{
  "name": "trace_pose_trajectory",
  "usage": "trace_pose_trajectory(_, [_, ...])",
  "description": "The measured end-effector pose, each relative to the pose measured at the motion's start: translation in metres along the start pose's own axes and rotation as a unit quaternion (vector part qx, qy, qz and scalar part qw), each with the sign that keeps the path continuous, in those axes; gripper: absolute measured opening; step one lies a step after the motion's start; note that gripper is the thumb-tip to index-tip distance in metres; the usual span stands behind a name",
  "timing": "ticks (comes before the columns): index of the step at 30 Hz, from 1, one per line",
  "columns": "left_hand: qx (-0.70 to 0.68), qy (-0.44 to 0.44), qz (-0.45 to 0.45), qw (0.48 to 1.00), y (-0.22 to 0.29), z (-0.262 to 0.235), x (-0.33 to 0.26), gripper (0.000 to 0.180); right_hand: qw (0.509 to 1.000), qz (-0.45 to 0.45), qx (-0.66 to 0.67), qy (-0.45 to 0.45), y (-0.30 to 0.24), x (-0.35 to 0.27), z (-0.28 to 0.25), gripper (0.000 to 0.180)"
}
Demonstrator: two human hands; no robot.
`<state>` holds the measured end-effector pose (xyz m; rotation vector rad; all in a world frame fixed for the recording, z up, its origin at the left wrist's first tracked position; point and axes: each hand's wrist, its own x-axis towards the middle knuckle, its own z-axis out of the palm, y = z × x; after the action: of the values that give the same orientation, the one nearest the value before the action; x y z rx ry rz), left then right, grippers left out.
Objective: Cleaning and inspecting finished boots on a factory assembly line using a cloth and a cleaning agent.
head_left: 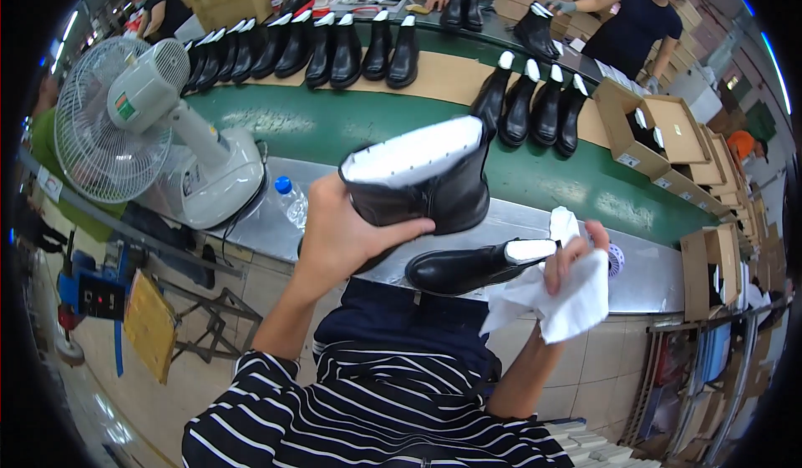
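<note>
Factory line setting: steel surface [501,217] at the near edge, green conveyor belt [334,126] behind it. Left hand [347,234] grasps a black ankle boot [426,176] by the heel side, held up over the near edge of the surface; its white lining faces up. Right hand [572,255] is clenched on a white cloth [568,297], raised just off the near edge. Second black boot [476,266] lies on its side at the near edge, between the two hands, below the held boot. Clear water bottle [292,201] with blue cap lies on the surface toward its left end, beside a white desk fan [150,126]. Further back: four black boots [535,105] stand on the belt, a longer row of boots [309,46] at its far left. Open cardboard box [652,130] at the right end. Another person [631,21] stands at the far side.
</note>
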<state>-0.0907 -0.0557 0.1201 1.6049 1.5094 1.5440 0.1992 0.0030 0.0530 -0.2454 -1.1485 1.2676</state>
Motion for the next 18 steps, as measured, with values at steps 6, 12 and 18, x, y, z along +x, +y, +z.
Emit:
trace_pose_trajectory(6, [0.027,0.024,0.001,0.999,-0.001,-0.017,0.009,0.060,0.987,-0.070,-0.126,0.067,-0.009,-0.024,0.010,0.016])
trace_pose_trajectory(12, [-0.005,0.043,0.034,0.998,0.007,-0.012,0.002,0.061,0.980,0.000,0.100,-0.173,-0.007,-0.006,0.020,0.033])
trace_pose_trajectory(18, [-0.028,0.053,0.065,0.996,0.013,-0.004,-0.001,0.057,0.979,0.107,0.145,-0.093,-0.001,-0.013,0.077,0.049])
